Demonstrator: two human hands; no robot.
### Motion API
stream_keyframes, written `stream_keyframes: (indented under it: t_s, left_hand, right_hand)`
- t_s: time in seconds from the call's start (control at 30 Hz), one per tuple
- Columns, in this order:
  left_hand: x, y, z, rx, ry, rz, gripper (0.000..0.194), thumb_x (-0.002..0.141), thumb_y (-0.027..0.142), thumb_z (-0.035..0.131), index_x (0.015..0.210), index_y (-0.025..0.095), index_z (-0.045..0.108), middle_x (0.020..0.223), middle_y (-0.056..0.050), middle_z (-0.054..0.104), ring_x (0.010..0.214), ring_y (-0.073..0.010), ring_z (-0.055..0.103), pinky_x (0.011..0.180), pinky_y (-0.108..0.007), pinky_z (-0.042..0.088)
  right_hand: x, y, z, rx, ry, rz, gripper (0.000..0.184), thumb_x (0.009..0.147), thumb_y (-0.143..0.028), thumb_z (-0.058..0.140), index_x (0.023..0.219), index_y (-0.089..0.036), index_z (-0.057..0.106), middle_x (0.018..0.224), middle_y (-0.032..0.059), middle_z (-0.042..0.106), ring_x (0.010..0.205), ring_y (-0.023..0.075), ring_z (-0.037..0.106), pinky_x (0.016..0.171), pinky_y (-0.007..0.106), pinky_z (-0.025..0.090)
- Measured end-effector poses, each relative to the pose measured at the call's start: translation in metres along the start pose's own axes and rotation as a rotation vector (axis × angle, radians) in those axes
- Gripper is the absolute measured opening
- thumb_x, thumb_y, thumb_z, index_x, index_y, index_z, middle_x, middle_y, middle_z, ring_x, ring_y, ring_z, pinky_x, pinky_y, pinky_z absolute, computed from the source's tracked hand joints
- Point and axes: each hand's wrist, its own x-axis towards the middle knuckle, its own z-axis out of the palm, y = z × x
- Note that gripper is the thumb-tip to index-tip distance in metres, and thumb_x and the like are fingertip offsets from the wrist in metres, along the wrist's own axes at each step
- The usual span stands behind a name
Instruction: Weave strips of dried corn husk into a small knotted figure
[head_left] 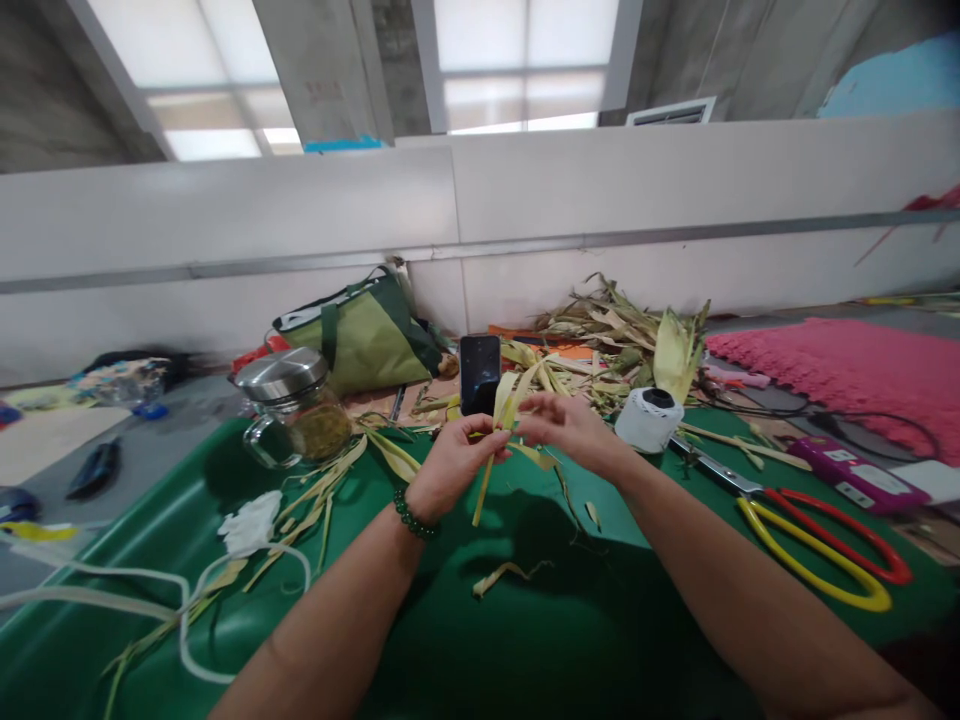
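We find faint reddish marks on the concrete pillar (pixel 324 75), too blurred to read, and pale labels on the purple box (pixel 855 474), too small for us to make out. A glossy green sheet (pixel 480 650) covers the tabletop before us; beyond it run a pale partition (pixel 262 215) and bright windows (pixel 525 35) set between concrete walls. Over the sheet, our left hand (pixel 459 452) pinches a bundle of pale yellow-green husk strips (pixel 507 396) between thumb and fingers. Our right hand (pixel 574 430) has its fingers loosely bent just beside the bundle; we cannot tell whether it grips a strip. A phone (pixel 480 370) stands upright just behind our hands, partly covered by the strips. To the left sit a lidded glass jar (pixel 321 430) and a green bag (pixel 371 335); a white cord (pixel 182 620) loops near loose husks. To the right are a white thread spool (pixel 646 425), scissors (pixel 750 489) with red and yellow handles, and, farther back, a husk heap (pixel 611 325) and pink fringed cloth (pixel 847 370).
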Motion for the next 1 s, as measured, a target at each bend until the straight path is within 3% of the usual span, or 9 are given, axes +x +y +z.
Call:
stream_keyframes:
  t_s: [0.1,0.3,0.53,0.73,0.9,1.0]
  left_hand:
    - [0.002,-0.002,0.000,0.043,-0.014,0.067,0.027,0.069,0.039,0.069,0.068,0.015,0.057,0.062,0.003,0.054,0.061,-0.0106,0.051,0.059,-0.023,0.042]
    - [0.001,-0.002,-0.004,0.117,-0.100,0.075,0.028,0.067,0.038,0.072,0.073,0.014,0.060,0.065,0.001,0.057,0.063,-0.0120,0.052,0.059,-0.023,0.041]
    - [0.003,0.000,-0.014,0.091,-0.058,0.068,0.022,0.065,0.030,0.073,0.076,0.014,0.063,0.070,-0.001,0.063,0.064,-0.0122,0.056,0.060,-0.023,0.044]
    - [0.002,0.001,-0.007,-0.030,-0.019,0.017,0.024,0.064,0.030,0.074,0.078,0.014,0.064,0.078,-0.002,0.066,0.069,-0.0154,0.064,0.068,-0.027,0.049]
    - [0.001,-0.001,0.001,-0.118,-0.038,0.077,0.034,0.059,0.023,0.077,0.089,0.014,0.063,0.082,-0.002,0.064,0.075,-0.0149,0.063,0.075,-0.027,0.051]
    - [0.001,-0.007,0.005,-0.075,0.028,0.115,0.044,0.055,0.019,0.080,0.093,0.016,0.057,0.077,0.002,0.057,0.063,-0.0099,0.059,0.064,-0.023,0.050]
  right_hand:
    - [-0.004,0.002,0.003,-0.191,-0.163,-0.084,0.026,0.073,-0.042,0.068,0.071,-0.015,0.067,0.057,-0.0001,0.060,0.053,0.0108,0.053,0.050,0.022,0.040]
    - [-0.005,0.000,-0.002,-0.369,-0.141,-0.288,0.022,0.080,-0.033,0.061,0.069,-0.015,0.069,0.058,0.0000,0.061,0.055,0.0098,0.050,0.053,0.021,0.036]
    - [-0.006,-0.009,-0.013,-0.448,-0.144,-0.293,0.022,0.081,-0.032,0.060,0.069,-0.015,0.069,0.059,0.0008,0.062,0.054,0.0105,0.051,0.053,0.022,0.037]
    - [-0.001,-0.002,-0.012,-0.486,-0.078,-0.291,0.014,0.078,-0.026,0.061,0.071,-0.017,0.070,0.065,0.0018,0.067,0.060,0.0129,0.057,0.058,0.023,0.040]
    - [-0.003,-0.002,-0.002,-0.325,-0.043,-0.271,0.019,0.077,-0.032,0.064,0.088,-0.017,0.068,0.086,0.0059,0.070,0.079,0.0174,0.063,0.072,0.028,0.048]
    - [-0.004,-0.001,0.007,-0.103,-0.192,-0.165,0.033,0.072,-0.041,0.070,0.094,-0.017,0.066,0.089,0.0059,0.069,0.078,0.0175,0.063,0.071,0.030,0.050]
